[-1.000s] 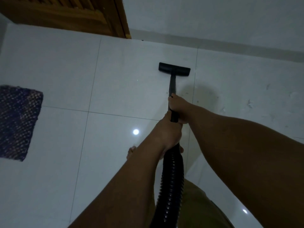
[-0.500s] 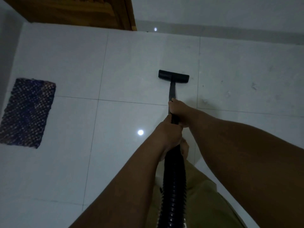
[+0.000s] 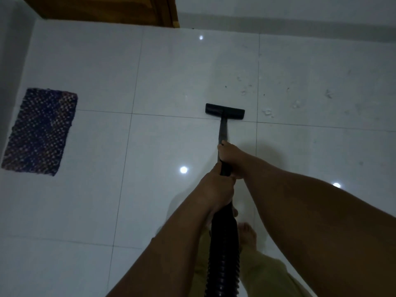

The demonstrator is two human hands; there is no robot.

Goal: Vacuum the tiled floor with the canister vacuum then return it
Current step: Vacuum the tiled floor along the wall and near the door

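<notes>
On the floor: glossy white square tiles [image 3: 90, 67] with thin grout lines.
Nozzle: one flat black bar [image 3: 225, 111], resting on a grout line.
Wand: we grip one slim black tube [image 3: 222, 131]; ribbed hose [image 3: 224, 254] behind.
Hands: two; right hand [image 3: 230, 156] ahead, left hand [image 3: 216, 189] behind, both clenched around it.
Mat: one woven dark rectangle [image 3: 40, 130], well apart at left.
Debris: pale scraps [image 3: 267, 112] just right of nozzle.
Room: open tiles up to the wooden door [image 3: 102, 9].
</notes>
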